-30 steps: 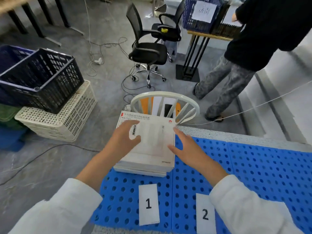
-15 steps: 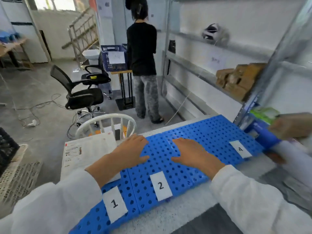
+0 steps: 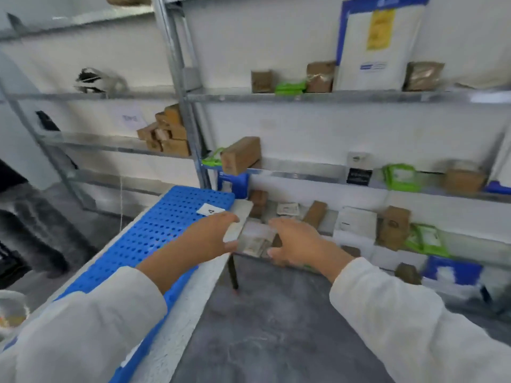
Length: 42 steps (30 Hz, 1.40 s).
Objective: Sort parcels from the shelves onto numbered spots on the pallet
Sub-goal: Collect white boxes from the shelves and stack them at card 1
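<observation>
Reaching at the low tier of the shelves, we reckon the big risk is the rack itself. Its steel post and the rail above that tier leave only a shallow slot, so lifting too steeply could knock knuckles or parcel on metal.

Next down, the pallet sits on the table just left of that slot. The table's corner pokes up right beside the pale parcel we seem to be after, so swinging it across low could catch that corner. Open room looks better toward us, over the floor between table and rack.

The parcel lies on the low tier, between our hands, with a brown box close behind that a sloppy pull might drag along. Our right hand has loose, spread fingers and holds nothing. Our left hand is over the table corner — too blurred to tell whether its fingers grasp anything. The label for spot 4 sits at the pallet's end nearest the rack.
</observation>
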Motion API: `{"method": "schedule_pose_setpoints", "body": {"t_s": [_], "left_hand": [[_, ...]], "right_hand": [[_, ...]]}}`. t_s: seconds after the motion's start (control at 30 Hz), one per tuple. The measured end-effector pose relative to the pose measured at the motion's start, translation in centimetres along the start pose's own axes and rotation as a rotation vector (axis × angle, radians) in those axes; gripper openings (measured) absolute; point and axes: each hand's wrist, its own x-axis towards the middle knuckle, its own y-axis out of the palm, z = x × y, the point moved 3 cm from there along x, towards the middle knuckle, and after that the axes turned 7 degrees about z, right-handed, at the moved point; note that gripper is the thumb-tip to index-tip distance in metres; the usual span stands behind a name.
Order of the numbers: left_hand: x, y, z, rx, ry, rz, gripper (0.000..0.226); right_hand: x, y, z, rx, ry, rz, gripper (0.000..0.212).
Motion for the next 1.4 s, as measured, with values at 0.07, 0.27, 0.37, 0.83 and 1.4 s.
{"method": "schedule_pose_setpoints", "body": {"t_s": [0.07,0.27,0.37,0.83,1.4], "left_hand": [[2.9,-0.4,-3.8,0.028,0.075,0.011,0.057],[11.0,0.3,-12.7,-0.009,0.281,0.003,0.058],[15.3,1.5,-16.3,-0.04,0.349,0.057,0.064],[35.1,4.5,-19.2,-0.085,0.397,0.118,0.064],[50.6,12.8,-22.2,-0.092,0.284,0.229,0.053]], "right_hand": [[-1.9,-0.5,-3.9,0.009,0.082,-0.022,0.068],[-4.7,-1.1,-13.7,0.052,0.302,0.01,0.062],[-4.4,-1.2,-17.9,0.078,0.379,0.029,0.066],[5.3,-3.1,-32.5,0.168,0.506,0.062,0.068],[12.9,1.6,-47.6,0.225,0.488,0.227,0.069]]}}
